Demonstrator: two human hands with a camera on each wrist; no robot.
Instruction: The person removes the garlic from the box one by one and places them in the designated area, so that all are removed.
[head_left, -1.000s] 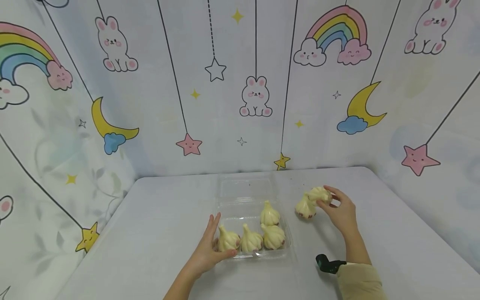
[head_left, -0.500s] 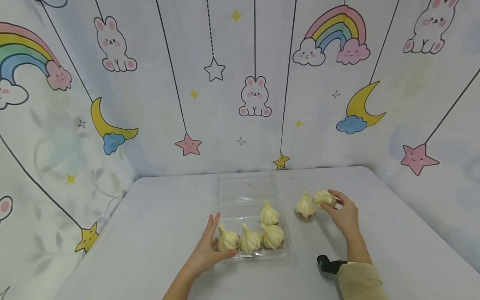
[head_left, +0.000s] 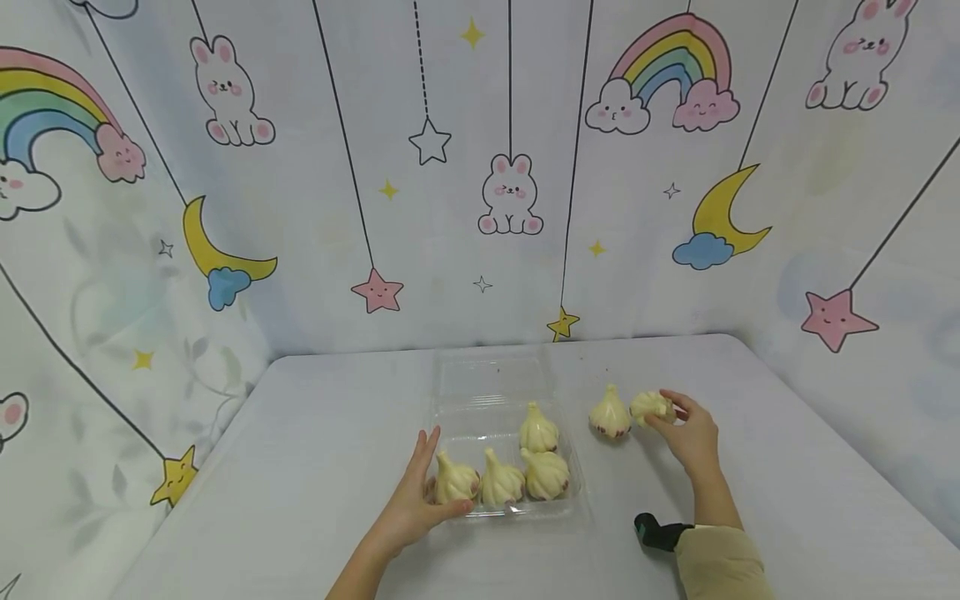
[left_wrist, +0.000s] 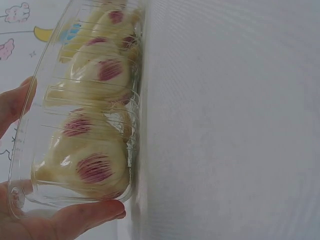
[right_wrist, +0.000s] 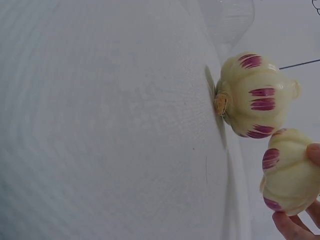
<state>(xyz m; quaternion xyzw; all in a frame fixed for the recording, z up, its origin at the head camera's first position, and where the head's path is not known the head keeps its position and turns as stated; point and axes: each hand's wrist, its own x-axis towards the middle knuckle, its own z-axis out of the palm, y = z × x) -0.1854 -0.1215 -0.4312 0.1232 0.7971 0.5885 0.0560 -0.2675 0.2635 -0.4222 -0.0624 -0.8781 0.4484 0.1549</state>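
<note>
A clear plastic container (head_left: pixel 576 467) lies on the table, its lid folded back. Three garlic bulbs line its front, the left one (head_left: pixel 456 479) close to my left hand (head_left: pixel 408 504); another bulb (head_left: pixel 538 429) sits behind the right one. My left hand holds the container's front left corner, thumb along the front wall and fingers at the left side. My right hand (head_left: pixel 696 437) pinches a garlic bulb (right_wrist: pixel 292 172) on its side, neck hidden. Just left of it, another bulb (head_left: pixel 611 414) stands upright on the table, its purple streaks clear in the right wrist view.
The open lid (head_left: pixel 491 377) extends toward the back of the white table (head_left: pixel 315 467). A black device (head_left: pixel 658 532) sticks out at the right sleeve (head_left: pixel 720 562). A patterned cloth (head_left: pixel 450 250) with rabbits and stars hangs round the table.
My right hand has drawn its garlic bulb rightward and lower, off the standing bulb it overlapped earlier. The left hand and the container stay in place.
</note>
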